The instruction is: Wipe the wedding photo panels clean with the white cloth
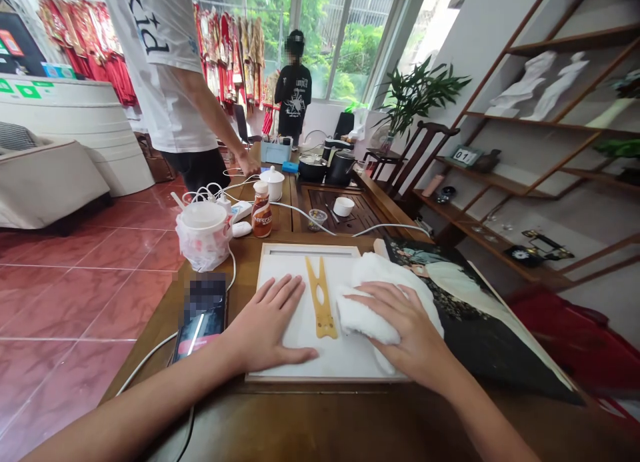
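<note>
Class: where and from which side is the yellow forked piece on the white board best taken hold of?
The solid lower end of the yellow forked piece, pinched from above: it lies flat on the white board, and the prongs join there, so it seems sturdiest. Left hand and right hand flank it.

At 6 o'clock, a plain white rectangular board (287,265) in a pale wood frame carries a mustard-yellow forked strip (321,301) and a fluffy white towel (390,269). At 4 o'clock lies a black print (500,342) showing a pale gown. Glossy red floor tiles (65,295) fill 8 o'clock; bright red garments (115,82) hang at 11 o'clock.
</note>
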`<state>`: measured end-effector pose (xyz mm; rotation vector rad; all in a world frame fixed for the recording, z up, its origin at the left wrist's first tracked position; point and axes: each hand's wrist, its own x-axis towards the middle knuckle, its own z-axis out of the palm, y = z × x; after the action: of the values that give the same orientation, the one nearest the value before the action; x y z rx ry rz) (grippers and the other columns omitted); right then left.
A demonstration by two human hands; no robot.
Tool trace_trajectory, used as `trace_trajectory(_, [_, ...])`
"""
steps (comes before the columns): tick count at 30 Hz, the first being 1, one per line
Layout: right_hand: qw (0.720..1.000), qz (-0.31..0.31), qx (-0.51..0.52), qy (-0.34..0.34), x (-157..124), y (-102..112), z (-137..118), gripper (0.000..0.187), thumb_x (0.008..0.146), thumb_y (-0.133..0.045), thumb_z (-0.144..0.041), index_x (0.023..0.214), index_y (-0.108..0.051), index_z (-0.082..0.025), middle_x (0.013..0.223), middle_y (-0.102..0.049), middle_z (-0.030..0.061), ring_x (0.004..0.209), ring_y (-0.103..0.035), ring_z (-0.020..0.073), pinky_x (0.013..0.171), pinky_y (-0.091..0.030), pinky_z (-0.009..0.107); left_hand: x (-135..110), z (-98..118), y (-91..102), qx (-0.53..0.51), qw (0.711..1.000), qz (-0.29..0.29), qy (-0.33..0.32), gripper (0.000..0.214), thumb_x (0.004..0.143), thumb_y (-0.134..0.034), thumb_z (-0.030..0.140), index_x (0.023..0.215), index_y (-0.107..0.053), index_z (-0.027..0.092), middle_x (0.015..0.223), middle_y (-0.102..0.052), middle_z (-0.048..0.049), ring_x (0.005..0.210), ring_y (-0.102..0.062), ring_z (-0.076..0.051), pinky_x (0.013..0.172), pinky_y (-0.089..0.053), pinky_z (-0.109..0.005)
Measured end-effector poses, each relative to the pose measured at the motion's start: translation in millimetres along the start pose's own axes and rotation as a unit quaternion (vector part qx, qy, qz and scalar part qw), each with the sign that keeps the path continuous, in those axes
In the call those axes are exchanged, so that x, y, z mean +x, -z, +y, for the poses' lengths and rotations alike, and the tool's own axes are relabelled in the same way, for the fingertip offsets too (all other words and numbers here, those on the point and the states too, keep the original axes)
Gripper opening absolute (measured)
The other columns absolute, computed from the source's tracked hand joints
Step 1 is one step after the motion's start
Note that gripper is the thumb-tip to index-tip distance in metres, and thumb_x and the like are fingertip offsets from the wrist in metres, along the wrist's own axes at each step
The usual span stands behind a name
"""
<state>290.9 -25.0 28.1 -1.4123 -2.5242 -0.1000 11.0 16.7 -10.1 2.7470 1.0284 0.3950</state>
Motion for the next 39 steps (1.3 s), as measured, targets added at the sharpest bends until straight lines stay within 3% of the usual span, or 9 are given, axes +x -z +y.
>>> trace_trajectory(3, [1.000, 0.000, -0.004, 0.017, 12, -1, -6, 0.050, 0.080, -0.053, -0.027, 0.130, -0.051, -0.032, 0.132, -0.054, 0.0063, 0.121, -0.045, 0.0295, 0.096, -0.029, 0.048, 0, 0, -0.7, -0.004, 1.000, 0.002, -0.001, 0.100, 0.078, -0.037, 0.081, 0.152, -0.014, 0.017, 0.156, -0.019, -0.0108, 0.144, -0.015, -0.031, 0.117, -0.015, -0.046])
trace_trajectory(10, [0.995, -0.069, -0.033, 0.065, 28, -8, -31, 0.054, 0.076, -0.056, -0.028, 0.129, -0.051, -0.036, 0.137, -0.051, 0.0040, 0.124, -0.041, 0.0323, 0.096, -0.022, 0.055, 0, 2, 0.0, -0.012, 1.000, -0.003, 0.006, 0.099, 0.079, -0.035, 0.081, 0.151, -0.018, 0.015, 0.156, -0.019, -0.0107, 0.144, -0.014, -0.030, 0.117, -0.013, -0.046])
trace_trajectory(23, [0.996, -0.040, -0.083, 0.012, 87, -24, 0, 0.050, 0.088, -0.048, -0.036, 0.137, -0.042, -0.033, 0.139, -0.050, 0.0050, 0.125, -0.039, 0.0322, 0.095, -0.023, 0.056, 1, 3, 2.5, -0.004, 1.000, -0.009, 0.009, 0.102, 0.078, -0.034, 0.082, 0.150, -0.020, 0.011, 0.156, -0.018, -0.0128, 0.144, -0.014, -0.030, 0.118, -0.012, -0.046])
trace_trajectory(27, [0.996, -0.066, -0.060, 0.014, 74, -18, -5, 0.054, 0.084, -0.050, -0.033, 0.137, -0.041, -0.036, 0.142, -0.047, 0.0010, 0.129, -0.035, 0.0309, 0.095, -0.023, 0.056, 1, 3, 0.8, -0.007, 1.000, 0.007, 0.014, 0.099, 0.078, -0.035, 0.082, 0.150, -0.022, 0.014, 0.156, -0.020, -0.0105, 0.144, -0.015, -0.030, 0.118, -0.013, -0.044])
trace_trajectory(32, [0.994, -0.100, -0.032, 0.018, 32, -8, -29, 0.055, 0.081, -0.050, -0.030, 0.135, -0.043, -0.037, 0.144, -0.045, -0.0004, 0.128, -0.036, 0.0313, 0.095, -0.022, 0.056, 1, 3, 0.1, -0.003, 1.000, 0.006, 0.018, 0.101, 0.077, -0.038, 0.082, 0.150, -0.021, 0.014, 0.155, -0.022, -0.0105, 0.143, -0.016, -0.029, 0.118, -0.014, -0.044])
trace_trajectory(36, [0.992, -0.112, -0.037, 0.034, -5, -5, -51, 0.075, 0.068, -0.050, -0.020, 0.140, -0.036, -0.039, 0.148, -0.039, -0.0030, 0.126, -0.036, 0.0337, 0.095, -0.018, 0.059, 2, 3, 1.7, 0.004, 1.000, -0.015, 0.019, 0.100, 0.078, -0.039, 0.080, 0.150, -0.020, 0.013, 0.155, -0.021, -0.0113, 0.143, -0.016, -0.030, 0.118, -0.014, -0.045])
trace_trajectory(39, [0.992, -0.115, -0.046, 0.035, -15, -3, -57, 0.083, 0.061, -0.049, -0.016, 0.140, -0.035, -0.039, 0.148, -0.038, -0.0031, 0.126, -0.036, 0.0343, 0.094, -0.017, 0.059, 2, 3, 2.8, 0.006, 0.999, -0.026, 0.018, 0.101, 0.078, -0.037, 0.081, 0.151, -0.019, 0.013, 0.156, -0.019, -0.0112, 0.144, -0.015, -0.030, 0.117, -0.013, -0.046])
